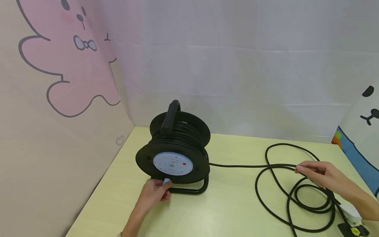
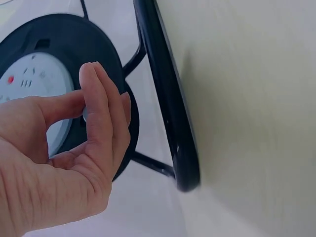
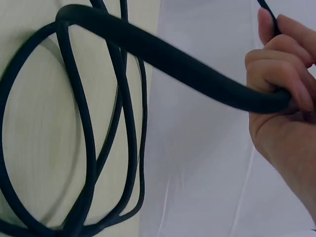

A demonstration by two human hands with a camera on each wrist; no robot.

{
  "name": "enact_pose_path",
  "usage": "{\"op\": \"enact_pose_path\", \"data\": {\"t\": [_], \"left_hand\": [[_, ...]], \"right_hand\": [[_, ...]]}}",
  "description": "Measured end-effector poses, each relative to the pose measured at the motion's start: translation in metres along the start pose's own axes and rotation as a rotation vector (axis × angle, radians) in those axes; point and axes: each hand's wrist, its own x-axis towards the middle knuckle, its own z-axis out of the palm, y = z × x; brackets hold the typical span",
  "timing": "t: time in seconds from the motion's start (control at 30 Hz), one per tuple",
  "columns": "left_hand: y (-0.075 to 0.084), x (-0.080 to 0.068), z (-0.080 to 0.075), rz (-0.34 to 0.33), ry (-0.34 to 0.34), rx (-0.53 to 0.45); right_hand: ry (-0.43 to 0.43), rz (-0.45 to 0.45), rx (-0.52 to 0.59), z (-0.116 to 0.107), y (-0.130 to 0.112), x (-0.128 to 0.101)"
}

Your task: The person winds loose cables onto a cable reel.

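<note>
A black cable reel (image 1: 177,138) stands upright on its tubular frame, with black cable wound around its drum. Its round front carries a pale socket panel (image 1: 173,163) with a red dot. At the lower edge of that front, my left hand (image 1: 152,194) pinches a small pale-blue knob (image 1: 166,181) between thumb and fingers; the fingers mostly hide this knob (image 2: 84,114) in the left wrist view. From the reel's right side the cable (image 1: 237,166) runs nearly straight to my right hand (image 1: 328,177), whose fingers curl around it, as the right wrist view also shows.
Loose loops of cable (image 1: 257,187) lie on the pale yellow table (image 1: 231,207) below and around the right hand. Beside the right forearm are a white plug-like piece (image 1: 350,212) and a black piece with yellow on it (image 1: 344,228). White sheeting (image 1: 237,72) hangs behind the table.
</note>
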Motion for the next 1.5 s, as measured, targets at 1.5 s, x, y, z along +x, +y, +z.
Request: {"op": "enact_pose_path", "data": {"t": [1.5], "left_hand": [[0.121, -0.041, -0.053, 0.166, 0.242, -0.138]], "right_hand": [[-0.114, -0.204, -0.124, 0.099, -0.046, 0.084]]}}
